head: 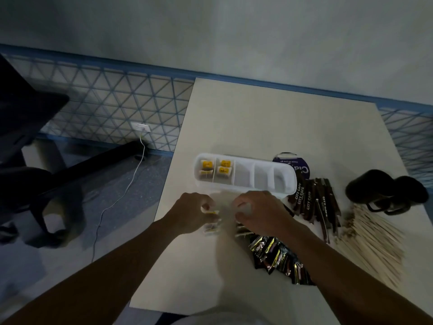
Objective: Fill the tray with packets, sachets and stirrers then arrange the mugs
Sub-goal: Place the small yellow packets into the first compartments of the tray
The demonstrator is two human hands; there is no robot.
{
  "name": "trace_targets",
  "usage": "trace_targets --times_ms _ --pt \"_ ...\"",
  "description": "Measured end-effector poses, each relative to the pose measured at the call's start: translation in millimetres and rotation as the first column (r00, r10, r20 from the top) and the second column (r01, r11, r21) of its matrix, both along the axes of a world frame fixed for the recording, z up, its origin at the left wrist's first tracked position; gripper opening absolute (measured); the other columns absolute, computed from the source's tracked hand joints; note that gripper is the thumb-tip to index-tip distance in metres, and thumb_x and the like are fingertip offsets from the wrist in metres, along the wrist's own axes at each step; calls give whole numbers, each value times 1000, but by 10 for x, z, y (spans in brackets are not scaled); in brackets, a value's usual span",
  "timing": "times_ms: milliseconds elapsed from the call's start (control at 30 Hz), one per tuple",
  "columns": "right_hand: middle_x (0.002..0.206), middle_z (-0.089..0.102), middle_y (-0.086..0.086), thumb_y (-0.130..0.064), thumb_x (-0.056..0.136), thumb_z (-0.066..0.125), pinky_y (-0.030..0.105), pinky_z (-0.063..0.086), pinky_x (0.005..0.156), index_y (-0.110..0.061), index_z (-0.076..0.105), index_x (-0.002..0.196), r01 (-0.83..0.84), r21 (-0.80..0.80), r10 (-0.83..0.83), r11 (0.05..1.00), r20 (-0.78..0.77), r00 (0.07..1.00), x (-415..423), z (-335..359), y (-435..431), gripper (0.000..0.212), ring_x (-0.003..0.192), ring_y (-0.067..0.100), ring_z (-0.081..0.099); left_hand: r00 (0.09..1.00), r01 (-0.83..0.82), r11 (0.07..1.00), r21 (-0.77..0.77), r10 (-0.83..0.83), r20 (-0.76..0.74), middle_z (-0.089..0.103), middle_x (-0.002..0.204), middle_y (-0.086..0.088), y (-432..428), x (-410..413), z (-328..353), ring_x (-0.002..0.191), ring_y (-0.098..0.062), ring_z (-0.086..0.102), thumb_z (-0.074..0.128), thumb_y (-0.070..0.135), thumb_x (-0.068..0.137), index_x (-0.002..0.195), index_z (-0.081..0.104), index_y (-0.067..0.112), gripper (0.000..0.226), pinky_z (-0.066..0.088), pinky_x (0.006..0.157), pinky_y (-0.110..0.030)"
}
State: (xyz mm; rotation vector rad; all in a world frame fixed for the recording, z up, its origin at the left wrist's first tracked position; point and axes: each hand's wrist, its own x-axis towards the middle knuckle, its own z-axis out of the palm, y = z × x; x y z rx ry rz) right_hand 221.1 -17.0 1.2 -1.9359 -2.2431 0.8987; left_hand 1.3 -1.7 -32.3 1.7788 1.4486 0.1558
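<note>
1. A white divided tray (263, 177) is set on the table (257, 118), running left to right, just beyond both hands.
2. Yellow-labelled packets (225, 167) are held in the tray's two leftmost compartments, a pair in each; their print is too small to be read.
3. The left hand (191, 213) is curled, and a small white-and-yellow packet (212, 212) is pinched at its fingertips. A few loose packets (212, 228) are stacked on the table just under it.
4. The right hand (262, 213) is curled beside the left; whether anything is pinched cannot be told because of blur.
5. Brown stick sachets (311, 200) marked "CITY CAFE" in white are fanned out right of the right hand, up against the tray's right end.
6. Black-and-gold sachets (276, 254) are spread under the right forearm; only "SUP" can be made out.
7. A round purple pack (289, 160) is partly hidden behind the tray's right end. Small upside-down print seems to read "Clean as you go", and the large white letters are cut off.
8. Two dark mugs (386, 191) are placed together near the table's right edge.
9. Wooden stirrers (372, 233) are piled just in front of the mugs.
</note>
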Motion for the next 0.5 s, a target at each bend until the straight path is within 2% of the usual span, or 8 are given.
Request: trace_targets --times_ms 67,133,300,400,500 --pt "122 64 -14 -43 83 65 31 45 90 -33 66 117 -48 -57 52 997 79 995 -10 -28 -81 35 113 12 58 999 20 1000 5 -20 -38 70 112 -1 -81 13 -31 97 -20 65 82 43 73 120 67 18 55 49 86 -29" --pt "124 63 -12 -46 83 64 30 44 90 -30 66 119 -51 -62 58 997 130 990 -24 -63 -136 40 115 15 58 998 20 999 25 -19 -61 71 112 -3 -150 31 -57 100 -24 65 82 39 74 118 69 19 50 50 87 -30" --pt "113 66 -4 -40 85 60 30 48 83 -25 70 111 -42 -16 44 999 197 979 -34 -203 -208 32 108 21 62 995 -43 994 104 52 -89 74 108 -3 -258 51 -131 100 -25 67 67 34 86 111 73 24 27 52 88 -35" --pt "99 66 -2 -36 88 56 29 47 71 -23 73 98 -16 36 9 999 193 981 -33 -286 -227 23 96 23 63 993 -87 986 141 98 -73 74 110 -1 -304 51 -150 100 -22 68 65 32 90 112 74 22 26 51 90 -29" --pt "88 64 -1 -29 88 55 27 40 63 -20 73 89 5 61 -15 998 163 987 -44 -352 -217 20 85 22 61 990 -131 977 170 138 -33 75 108 -1 -347 31 -155 94 -20 70 65 31 91 111 74 20 25 53 88 -30"
